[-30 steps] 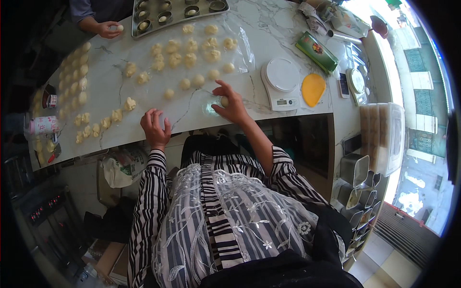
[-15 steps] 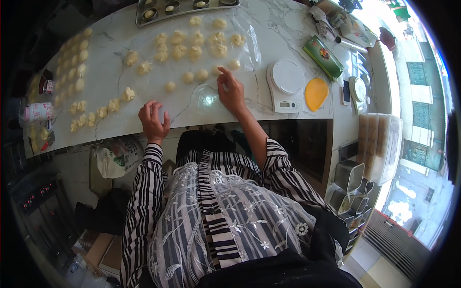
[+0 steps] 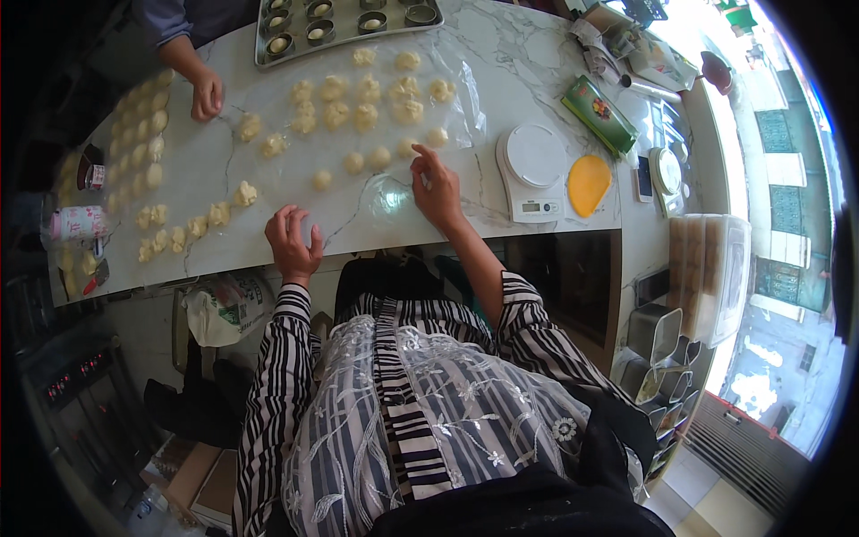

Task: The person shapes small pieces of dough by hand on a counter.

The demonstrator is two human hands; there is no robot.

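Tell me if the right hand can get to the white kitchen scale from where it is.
Probably yes: the right hand rests on the marble counter just beside the white kitchen scale, with nothing between them.

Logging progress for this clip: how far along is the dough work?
Done: many dough balls lined up at left. In hand: right hand reaches a lump on the plastic sheet; left hand rests at the counter edge. Left: about a dozen rough lumps; several tray cups look empty.

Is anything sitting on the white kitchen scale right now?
No. The white kitchen scale has a bare round platform; the yellow scraper lies beside it on the marble counter.
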